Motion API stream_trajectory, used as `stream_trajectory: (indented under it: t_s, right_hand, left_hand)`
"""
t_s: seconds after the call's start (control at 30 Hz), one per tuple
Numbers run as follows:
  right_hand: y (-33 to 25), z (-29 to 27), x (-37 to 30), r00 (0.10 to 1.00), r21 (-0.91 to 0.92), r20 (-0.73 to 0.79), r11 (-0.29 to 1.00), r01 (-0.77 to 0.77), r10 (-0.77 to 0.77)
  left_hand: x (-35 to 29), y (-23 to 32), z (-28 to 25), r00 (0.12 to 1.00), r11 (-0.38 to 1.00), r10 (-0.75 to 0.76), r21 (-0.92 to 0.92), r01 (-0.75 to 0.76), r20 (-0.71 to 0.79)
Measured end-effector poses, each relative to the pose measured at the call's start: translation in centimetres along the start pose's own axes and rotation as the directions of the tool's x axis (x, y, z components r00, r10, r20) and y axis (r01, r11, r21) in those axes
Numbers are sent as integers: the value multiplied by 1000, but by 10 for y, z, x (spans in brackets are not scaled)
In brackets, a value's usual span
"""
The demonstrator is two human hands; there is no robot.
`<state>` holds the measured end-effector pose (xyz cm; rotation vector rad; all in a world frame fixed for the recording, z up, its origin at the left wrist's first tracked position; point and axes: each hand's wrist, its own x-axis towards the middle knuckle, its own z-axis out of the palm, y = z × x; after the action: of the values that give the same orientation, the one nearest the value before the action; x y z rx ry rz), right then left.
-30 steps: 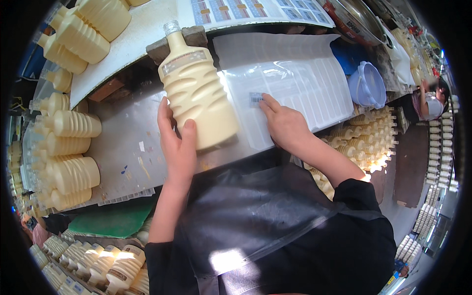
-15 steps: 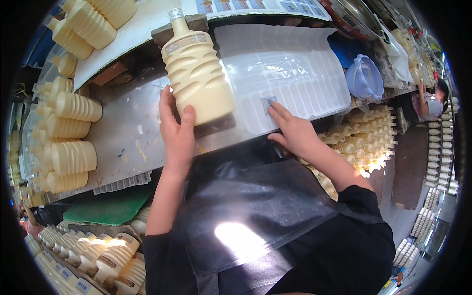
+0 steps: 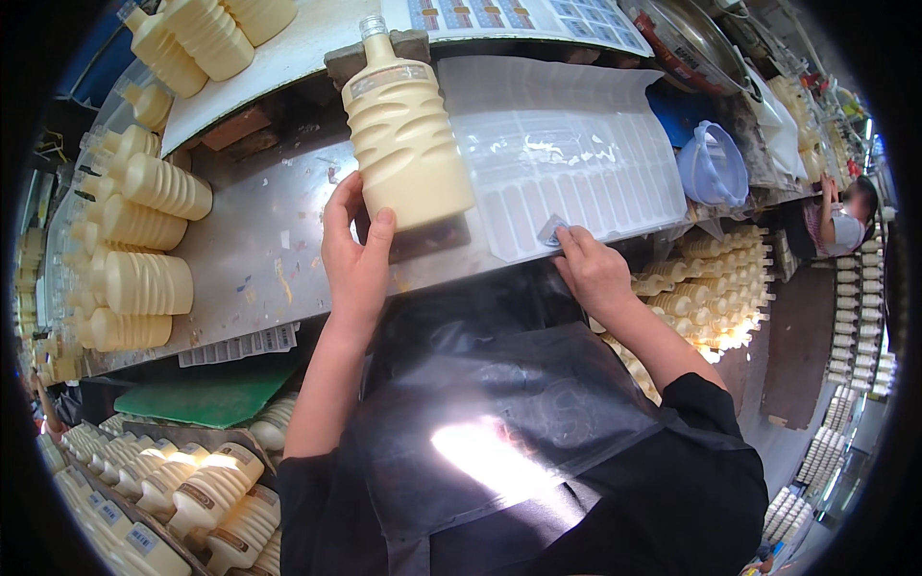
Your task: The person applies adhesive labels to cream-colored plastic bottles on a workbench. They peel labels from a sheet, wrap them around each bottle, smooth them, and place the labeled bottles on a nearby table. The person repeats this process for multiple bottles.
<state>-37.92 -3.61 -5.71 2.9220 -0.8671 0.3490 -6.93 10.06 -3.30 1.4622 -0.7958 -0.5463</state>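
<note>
A cream bottle (image 3: 408,144) with wavy ridges and a clear neck lies on the bench, its neck end propped on a grey block (image 3: 341,69). My left hand (image 3: 357,252) is against the bottle's lower left side, thumb by its base and fingers apart from the thumb. Between the thumb and fingers of my right hand (image 3: 594,274) is a small bluish-grey label (image 3: 552,228), tilted up at one corner. Under it lies a translucent white sticker backing sheet (image 3: 576,192) marked with rows of rectangular outlines.
Several cream bottles (image 3: 149,283) stand along the bench's left side. A blue-lilac basket (image 3: 713,163) sits right of the sheet. More bottles (image 3: 706,298) are massed below it. Printed label sheets (image 3: 490,14) lie on the raised shelf. A person (image 3: 845,216) is at far right.
My right hand has drawn the label toward me and slightly right, turning it and lifting its corner. My left hand stays beside the bottle, while the whole view has shifted slightly.
</note>
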Motion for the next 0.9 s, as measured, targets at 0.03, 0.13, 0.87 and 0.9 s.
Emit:
stream_trajectory:
  t_s: [0.03,0.13,0.87,0.9]
  right_hand:
    - [0,-1,-1,1000,2,12,1000,-26,26]
    - [2,-4,-3,999,29,-8,999,-37,38]
    - [-64,-82,141,831,830,543,-224,-511,119]
    - [-64,-81,141,827,821,553,-235,-520,103]
  left_hand:
    - [0,0,-1,1000,1000,-6,1,6,4]
    - [-3,2,0,1000,1000,-22,-10,22,-14]
    - [-8,32,3,949,848,316,445,-288,12]
    - [-9,38,4,899,724,432,567,-393,72]
